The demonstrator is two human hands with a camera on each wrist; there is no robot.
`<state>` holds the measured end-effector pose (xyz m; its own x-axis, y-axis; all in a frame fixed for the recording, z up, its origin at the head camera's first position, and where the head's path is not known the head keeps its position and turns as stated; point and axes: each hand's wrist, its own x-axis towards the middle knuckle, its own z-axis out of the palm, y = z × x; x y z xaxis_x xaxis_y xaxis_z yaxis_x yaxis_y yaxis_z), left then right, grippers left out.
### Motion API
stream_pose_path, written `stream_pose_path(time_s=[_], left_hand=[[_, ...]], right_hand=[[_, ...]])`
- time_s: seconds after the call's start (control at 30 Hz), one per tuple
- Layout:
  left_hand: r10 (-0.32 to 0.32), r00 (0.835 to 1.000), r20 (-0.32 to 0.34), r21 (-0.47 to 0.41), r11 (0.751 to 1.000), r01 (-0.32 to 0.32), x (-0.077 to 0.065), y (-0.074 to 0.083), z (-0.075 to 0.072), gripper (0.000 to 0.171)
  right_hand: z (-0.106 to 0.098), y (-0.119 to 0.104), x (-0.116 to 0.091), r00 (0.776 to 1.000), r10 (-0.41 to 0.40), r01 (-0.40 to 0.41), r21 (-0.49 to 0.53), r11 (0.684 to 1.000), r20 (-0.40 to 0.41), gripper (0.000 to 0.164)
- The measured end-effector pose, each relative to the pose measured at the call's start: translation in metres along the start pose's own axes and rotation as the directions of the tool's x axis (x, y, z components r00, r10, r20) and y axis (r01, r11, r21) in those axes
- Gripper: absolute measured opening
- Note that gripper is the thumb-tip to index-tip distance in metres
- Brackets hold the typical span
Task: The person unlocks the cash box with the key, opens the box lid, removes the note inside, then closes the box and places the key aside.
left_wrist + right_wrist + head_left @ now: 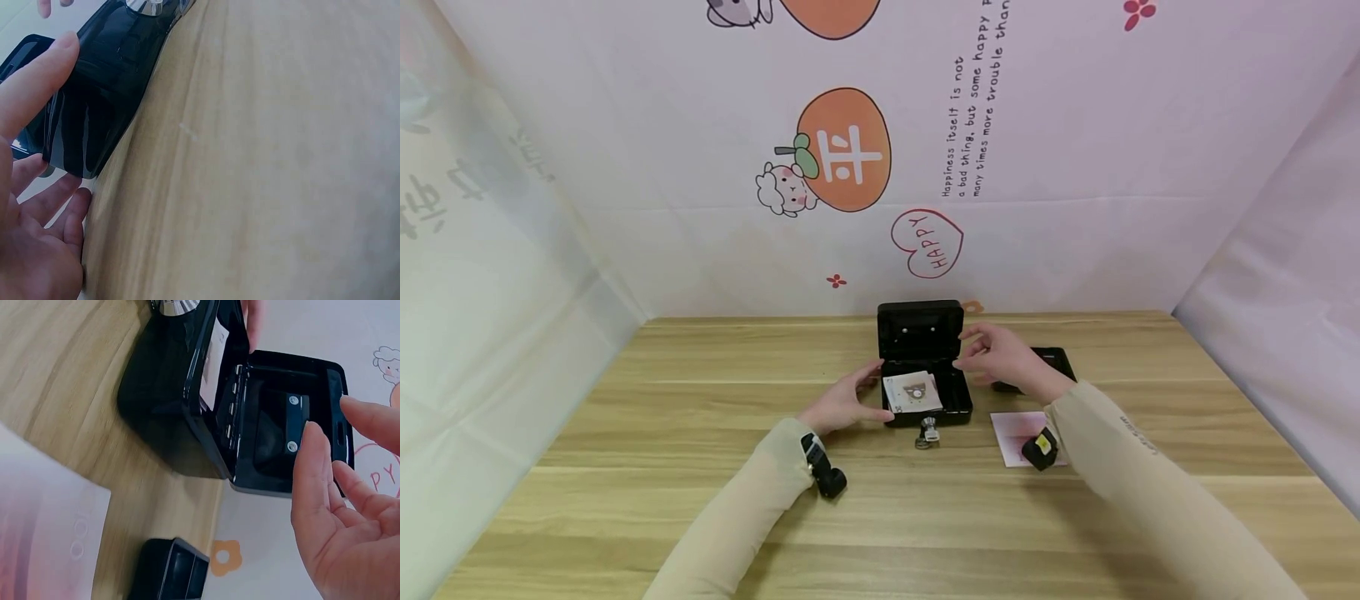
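Cash box: a black, glossy, rectangular cash box [955, 393] is sitting near the 12 o'clock edge of the table.
Lid: its hinged black lid [921, 329] is standing raised at 12 o'clock.
Contents: white paper slips [916, 392], the top one printed with a brown figure, are lying inside toward 9 o'clock.
Lock: a round, silver-coloured lock knob [929, 425] is projecting from the front wall at 6 o'clock.
Left hand: at 9 o'clock the left hand [846, 404] is holding the box's end between its thumb, at the front, and its fingers, toward the back.
Right hand: at 2 o'clock the right hand [1003, 360] is hovering by the lid's edge, thumb and fingers apart; whether a fingertip is touching cannot be told.
Tray: a black, compartmented tray [1056, 360] is resting between 2 and 3 o'clock, partly hidden by the right hand.
Pink note: a rectangular pink paper note [1011, 429] is lying flat at 4 o'clock, partly covered by the right wrist's black camera [1040, 450].
Support: a light wood-grain table [880, 517] is carrying everything.
Backdrop: a white cloth [1075, 125] with orange fruit prints is hanging beyond, at 12 o'clock.
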<state>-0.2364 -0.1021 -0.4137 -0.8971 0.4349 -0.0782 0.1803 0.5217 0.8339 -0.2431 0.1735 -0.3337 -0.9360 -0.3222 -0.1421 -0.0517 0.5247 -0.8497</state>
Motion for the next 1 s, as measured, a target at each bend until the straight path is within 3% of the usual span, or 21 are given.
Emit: stream_pose_path(time_s=[0.27,0.77,1.0], left_hand=[[0.002,1.0,-0.003,-0.012,1.0,-0.002,0.001,-0.002,0.001,0.092],[-0.003,1.0,-0.001,-0.025,1.0,0.003,0.001,-0.003,0.001,0.092],[-0.005,1.0,0.001,-0.017,1.0,0.005,0.001,-0.003,0.001,0.091]], right_hand=[[0.014,-0.003,0.009,0.999,0.001,-0.001,0.01,1.0,0.035,0.052],[0.034,-0.01,0.02,0.998,0.002,0.008,-0.147,0.989,0.065,0.05],[0.043,-0.008,0.025,0.995,0.041,-0.021,-0.218,0.976,0.087,0.054]])
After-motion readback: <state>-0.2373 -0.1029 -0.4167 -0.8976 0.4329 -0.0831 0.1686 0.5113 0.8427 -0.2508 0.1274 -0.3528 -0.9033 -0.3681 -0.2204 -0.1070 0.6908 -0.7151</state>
